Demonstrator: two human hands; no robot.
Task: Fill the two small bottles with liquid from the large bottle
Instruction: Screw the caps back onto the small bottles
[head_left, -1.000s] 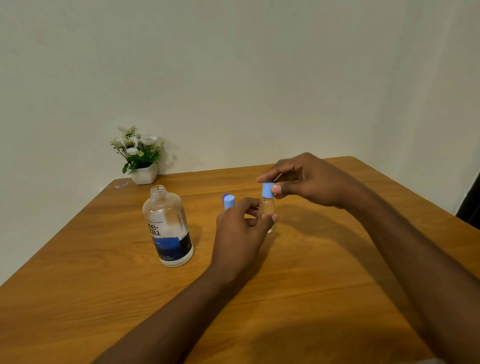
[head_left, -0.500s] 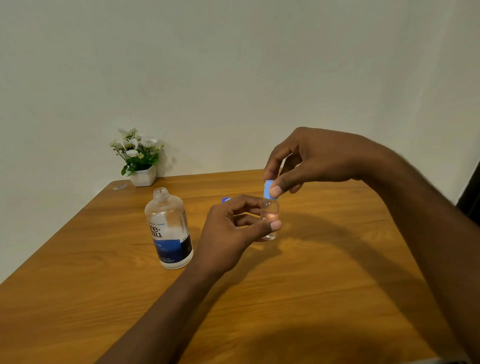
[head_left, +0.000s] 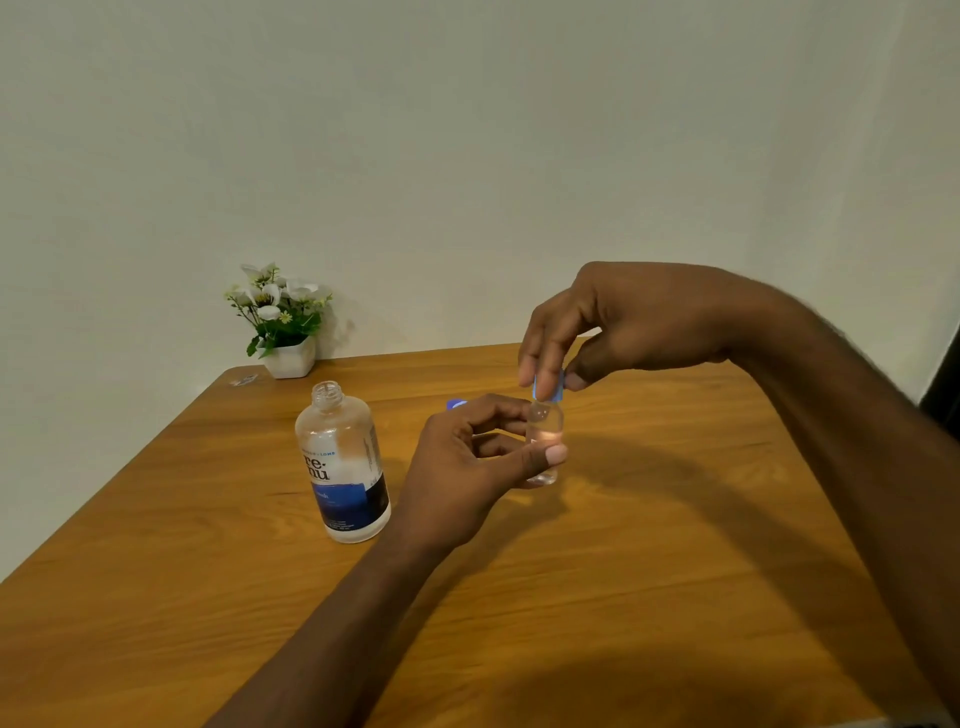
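We see the left hand (head_left: 467, 467) near the middle of the wooden table (head_left: 675, 571). Its thumb and curled fingers pinch the small bottle (head_left: 545, 431), which stands upright and looks clear. We cannot tell if the bottom of the bottle touches the table or is a little above it.

The right hand (head_left: 639, 317) comes from 3 o'clock and hangs over this bottle. Its thumb and first fingers pinch the blue cap (head_left: 557, 389), which is at the neck of the bottle. We cannot tell if the cap is screwed on or already loose.

From the small bottle, the large bottle (head_left: 345, 467) stands at 9 o'clock, well apart from it. It is upright with its mouth open, it has a blue and white label, and it touches neither hand. A second blue cap (head_left: 456, 404) shows just over the left knuckles, at 10 o'clock from the small bottle; what is under it is hidden.

At 11 o'clock, in the far corner of the table by the wall, there is a white flower pot (head_left: 290, 358).
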